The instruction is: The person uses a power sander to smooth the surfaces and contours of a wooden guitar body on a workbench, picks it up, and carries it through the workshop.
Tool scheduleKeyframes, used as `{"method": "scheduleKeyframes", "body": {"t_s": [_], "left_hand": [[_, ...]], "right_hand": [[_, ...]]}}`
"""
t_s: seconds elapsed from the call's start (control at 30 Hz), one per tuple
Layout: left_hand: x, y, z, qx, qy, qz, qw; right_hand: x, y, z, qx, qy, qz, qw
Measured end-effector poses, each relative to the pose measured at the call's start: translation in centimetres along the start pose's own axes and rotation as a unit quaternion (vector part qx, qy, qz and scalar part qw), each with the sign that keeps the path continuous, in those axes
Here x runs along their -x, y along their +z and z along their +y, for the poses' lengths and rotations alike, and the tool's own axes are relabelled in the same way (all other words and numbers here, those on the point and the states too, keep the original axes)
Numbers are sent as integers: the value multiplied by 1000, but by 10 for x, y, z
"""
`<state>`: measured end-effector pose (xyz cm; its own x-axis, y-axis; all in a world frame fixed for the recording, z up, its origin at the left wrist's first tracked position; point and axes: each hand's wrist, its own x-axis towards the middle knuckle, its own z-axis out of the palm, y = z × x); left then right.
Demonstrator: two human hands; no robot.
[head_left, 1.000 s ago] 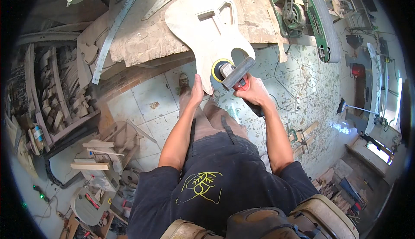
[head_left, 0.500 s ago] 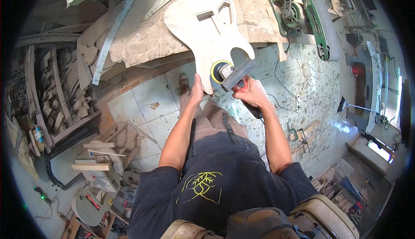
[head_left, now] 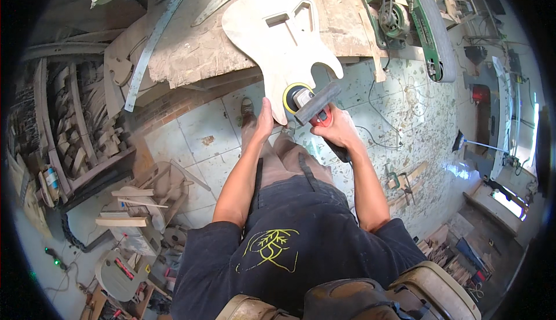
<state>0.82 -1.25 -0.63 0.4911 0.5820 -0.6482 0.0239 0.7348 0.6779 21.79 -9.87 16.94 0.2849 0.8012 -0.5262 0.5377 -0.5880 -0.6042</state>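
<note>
A pale wooden electric guitar body [head_left: 278,48], with pockets cut into it, lies on the workbench and sticks out over its near edge. My left hand [head_left: 264,118] grips the near left horn, thumb along the side, with the other fingers mostly hidden. My right hand [head_left: 339,128] is closed round the red and black body of a power sander [head_left: 315,109]. A grey bar crosses the tool's front. Its yellow-rimmed disc [head_left: 289,95] lies against the guitar body near the horns, right of my left hand.
The workbench [head_left: 191,59] is rough-edged and carries a long metal strip [head_left: 152,45] at left. A green belt sander [head_left: 399,19] stands at its right. Wood offcuts fill a rack [head_left: 75,129] at left. A cable [head_left: 376,111] and clamps [head_left: 401,186] lie on the tiled floor.
The sander and my right hand have shifted very slightly over the guitar body. My left hand keeps its place on the horn.
</note>
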Motion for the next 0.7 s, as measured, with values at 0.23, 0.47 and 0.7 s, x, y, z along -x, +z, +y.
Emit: {"method": "scheduleKeyframes", "body": {"t_s": [0.23,0.47,0.7], "left_hand": [[5,3,9,3,13,-38,999],[3,3,5,-3,10,-13,1000],[2,2,4,-12,4,-3,1000]], "right_hand": [[2,-2,4,24,6,14,1000],[-10,-8,-1,25,1,4,1000],[-9,-10,-4,20,2,10,1000]]}}
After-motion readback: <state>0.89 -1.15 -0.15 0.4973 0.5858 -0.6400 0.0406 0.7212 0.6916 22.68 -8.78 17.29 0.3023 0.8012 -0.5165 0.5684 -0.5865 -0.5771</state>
